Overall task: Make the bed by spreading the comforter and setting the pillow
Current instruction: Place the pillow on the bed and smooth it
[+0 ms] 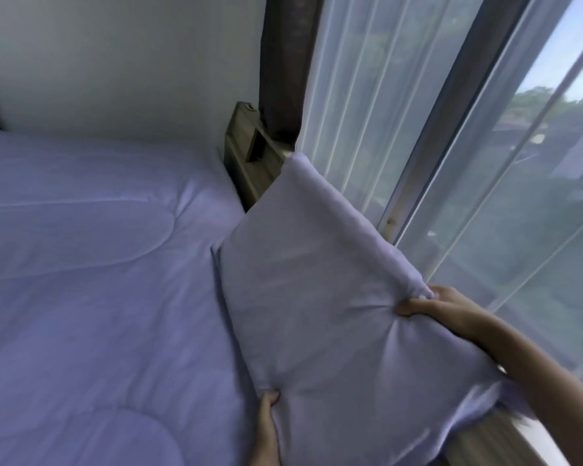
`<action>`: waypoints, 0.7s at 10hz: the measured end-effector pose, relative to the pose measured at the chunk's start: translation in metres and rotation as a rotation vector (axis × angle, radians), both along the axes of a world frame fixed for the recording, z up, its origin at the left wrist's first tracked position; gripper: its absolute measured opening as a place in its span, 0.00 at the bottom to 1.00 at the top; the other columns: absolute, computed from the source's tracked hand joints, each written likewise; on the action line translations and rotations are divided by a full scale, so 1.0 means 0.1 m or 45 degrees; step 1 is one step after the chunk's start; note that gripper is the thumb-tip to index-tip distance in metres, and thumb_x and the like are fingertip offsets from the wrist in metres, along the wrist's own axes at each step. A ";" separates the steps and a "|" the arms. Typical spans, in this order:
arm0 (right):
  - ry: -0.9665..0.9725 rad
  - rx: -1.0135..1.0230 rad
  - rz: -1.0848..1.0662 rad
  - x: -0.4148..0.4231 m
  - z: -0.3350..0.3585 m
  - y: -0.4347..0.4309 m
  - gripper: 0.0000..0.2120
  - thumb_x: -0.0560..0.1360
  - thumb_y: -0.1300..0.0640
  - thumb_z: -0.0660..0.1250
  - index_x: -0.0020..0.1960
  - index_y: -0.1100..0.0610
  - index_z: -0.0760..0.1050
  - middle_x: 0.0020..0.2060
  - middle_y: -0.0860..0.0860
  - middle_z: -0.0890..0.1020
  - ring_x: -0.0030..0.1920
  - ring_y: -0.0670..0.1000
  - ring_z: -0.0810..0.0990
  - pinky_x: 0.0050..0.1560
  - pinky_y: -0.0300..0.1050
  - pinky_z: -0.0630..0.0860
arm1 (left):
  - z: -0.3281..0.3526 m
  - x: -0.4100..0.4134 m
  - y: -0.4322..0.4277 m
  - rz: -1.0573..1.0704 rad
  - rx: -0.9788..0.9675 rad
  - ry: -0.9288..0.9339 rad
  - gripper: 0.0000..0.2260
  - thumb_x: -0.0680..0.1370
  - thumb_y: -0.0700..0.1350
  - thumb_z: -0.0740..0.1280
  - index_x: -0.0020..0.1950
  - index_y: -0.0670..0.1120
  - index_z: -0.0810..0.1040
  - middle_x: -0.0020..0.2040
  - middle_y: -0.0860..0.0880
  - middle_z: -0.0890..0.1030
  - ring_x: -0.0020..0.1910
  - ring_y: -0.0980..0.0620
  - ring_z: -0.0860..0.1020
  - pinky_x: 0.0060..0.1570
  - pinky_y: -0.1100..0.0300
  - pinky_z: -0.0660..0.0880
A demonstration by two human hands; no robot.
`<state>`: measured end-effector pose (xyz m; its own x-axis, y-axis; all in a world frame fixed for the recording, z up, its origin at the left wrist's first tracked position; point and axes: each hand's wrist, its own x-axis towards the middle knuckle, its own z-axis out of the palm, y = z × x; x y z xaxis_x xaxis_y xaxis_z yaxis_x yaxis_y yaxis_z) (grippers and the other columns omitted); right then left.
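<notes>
A pale lilac pillow (320, 297) is held tilted above the right side of the bed, its far corner up near the headboard. My left hand (266, 425) pinches its lower left edge, thumb pressed into the fabric. My right hand (438, 307) grips its right edge, with the fingers wrapped behind. The lilac quilted comforter (91, 270) lies spread flat over the bed to the left, reaching the wall.
A wooden headboard (249, 146) with a cut-out shelf stands behind the pillow. Sheer white curtains (377, 105) and a large window (535, 183) run along the right. A brown curtain (286, 62) hangs in the corner. The white wall (115, 62) borders the bed's far side.
</notes>
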<state>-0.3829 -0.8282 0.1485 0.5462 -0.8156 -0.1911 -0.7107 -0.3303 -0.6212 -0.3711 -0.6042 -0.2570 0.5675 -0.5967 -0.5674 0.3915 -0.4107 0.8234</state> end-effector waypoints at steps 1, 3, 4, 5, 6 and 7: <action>0.052 0.018 -0.006 0.04 0.00 -0.02 0.06 0.65 0.46 0.76 0.36 0.45 0.80 0.39 0.42 0.82 0.40 0.37 0.76 0.37 0.36 0.71 | 0.47 0.50 0.03 -0.143 0.185 -0.314 0.20 0.82 0.48 0.56 0.69 0.37 0.70 0.66 0.35 0.75 0.64 0.41 0.76 0.62 0.50 0.72; 0.222 -0.221 -0.082 0.08 0.18 0.32 0.20 0.65 0.37 0.72 0.50 0.48 0.80 0.50 0.53 0.83 0.53 0.57 0.80 0.51 0.49 0.74 | 1.73 0.86 0.26 -0.123 0.319 -0.437 0.24 0.82 0.51 0.53 0.73 0.36 0.65 0.71 0.36 0.69 0.71 0.41 0.69 0.68 0.54 0.66; 0.404 -0.732 -0.195 0.08 0.42 0.83 0.20 0.74 0.39 0.60 0.52 0.53 0.78 0.50 0.58 0.83 0.51 0.63 0.81 0.45 0.50 0.73 | 2.28 0.86 0.56 -0.417 0.332 -0.561 0.18 0.81 0.49 0.56 0.68 0.42 0.69 0.68 0.40 0.75 0.66 0.42 0.74 0.59 0.57 0.71; 0.412 -0.916 -0.175 -0.01 0.48 1.30 0.18 0.79 0.48 0.53 0.59 0.55 0.75 0.57 0.59 0.81 0.57 0.61 0.79 0.52 0.52 0.74 | 2.55 0.89 0.71 -0.594 0.240 -0.752 0.18 0.80 0.47 0.58 0.69 0.43 0.68 0.68 0.42 0.74 0.66 0.43 0.73 0.60 0.56 0.72; 0.163 -0.897 -0.305 -0.41 0.31 2.13 0.21 0.81 0.56 0.51 0.71 0.63 0.65 0.69 0.60 0.72 0.69 0.59 0.70 0.69 0.53 0.66 | 3.07 0.85 0.96 -0.770 0.073 -1.015 0.22 0.79 0.42 0.59 0.73 0.43 0.64 0.70 0.41 0.70 0.68 0.43 0.70 0.64 0.57 0.67; 0.089 -0.820 -0.477 -0.74 0.11 2.75 0.22 0.82 0.58 0.52 0.74 0.64 0.61 0.73 0.61 0.65 0.74 0.59 0.62 0.74 0.52 0.58 | 3.32 0.75 1.25 -0.891 -0.093 -1.184 0.22 0.78 0.41 0.59 0.73 0.43 0.65 0.69 0.41 0.71 0.67 0.42 0.71 0.64 0.56 0.68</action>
